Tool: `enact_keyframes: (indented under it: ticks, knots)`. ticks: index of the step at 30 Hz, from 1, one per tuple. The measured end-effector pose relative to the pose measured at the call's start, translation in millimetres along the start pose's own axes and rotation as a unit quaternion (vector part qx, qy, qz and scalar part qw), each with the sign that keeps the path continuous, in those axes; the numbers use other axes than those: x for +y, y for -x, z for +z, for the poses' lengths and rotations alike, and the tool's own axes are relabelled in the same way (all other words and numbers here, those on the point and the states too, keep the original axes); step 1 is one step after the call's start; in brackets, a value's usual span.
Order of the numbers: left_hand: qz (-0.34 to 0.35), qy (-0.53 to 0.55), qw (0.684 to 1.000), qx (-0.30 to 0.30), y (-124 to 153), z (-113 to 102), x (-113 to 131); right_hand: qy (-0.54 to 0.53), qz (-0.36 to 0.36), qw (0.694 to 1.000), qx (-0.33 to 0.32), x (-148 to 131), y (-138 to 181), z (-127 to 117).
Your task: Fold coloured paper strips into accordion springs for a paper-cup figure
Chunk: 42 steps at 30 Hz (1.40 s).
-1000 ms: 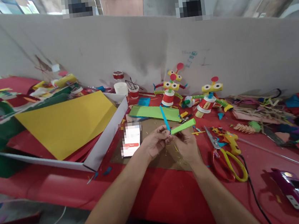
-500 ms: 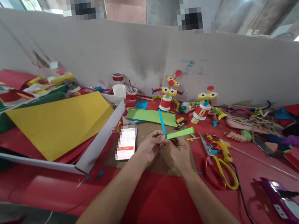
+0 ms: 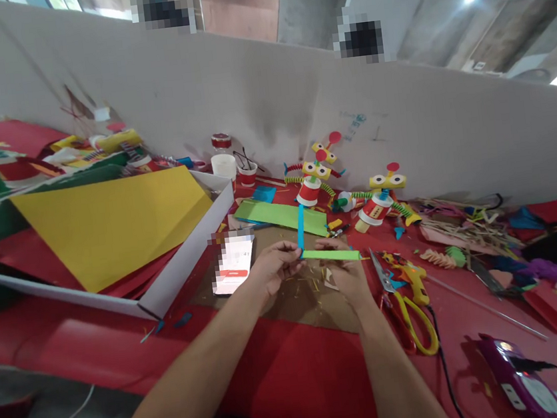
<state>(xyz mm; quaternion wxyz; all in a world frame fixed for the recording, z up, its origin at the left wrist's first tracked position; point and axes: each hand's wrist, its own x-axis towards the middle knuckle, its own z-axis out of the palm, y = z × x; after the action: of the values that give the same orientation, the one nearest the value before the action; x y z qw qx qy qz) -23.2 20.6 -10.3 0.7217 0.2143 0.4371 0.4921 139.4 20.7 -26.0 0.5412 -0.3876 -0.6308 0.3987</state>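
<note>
Blue narrow paper strip meets lime-green flat paper strip above the brown matte cardboard sheet.
The left hand pinches their corner; the right hand lies behind the lime-green strip, its grip unclear. Holding the corner firm and edges square would probably keep any crease crisp in such thin paper.

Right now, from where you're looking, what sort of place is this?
Most likely a paper-craft workspace: cup figures with big paper eyes are set out, and scissors and a glue gun lie close by.
</note>
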Motion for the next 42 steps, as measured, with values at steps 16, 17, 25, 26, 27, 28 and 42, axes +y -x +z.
enact_keyframes:
  ticks: [16,17,25,26,27,28,42]
  knots:
    - [0.084,-0.098,0.987,-0.099,8,2,4,-0.013,0.05,0.999,0.007,-11,1,-5]
    - [0.108,-0.117,0.982,-0.099,8,3,4,-0.037,0.097,0.994,0.015,-13,2,-4]
    - [0.251,-0.326,0.907,-0.091,10,5,1,-0.096,0.217,0.97,-0.059,-15,1,-2]
    - [0.262,-0.334,0.9,-0.094,9,4,1,-0.097,0.209,0.972,-0.053,-14,1,-2]
    - [0.267,-0.336,0.898,-0.096,9,3,1,-0.096,0.2,0.974,-0.045,-13,0,-2]
    - [0.27,-0.333,0.899,-0.096,9,3,1,-0.094,0.194,0.976,-0.037,-13,0,-2]
    - [0.231,-0.094,0.966,-0.072,13,14,-11,-0.149,0.111,0.98,0.073,-17,5,11]
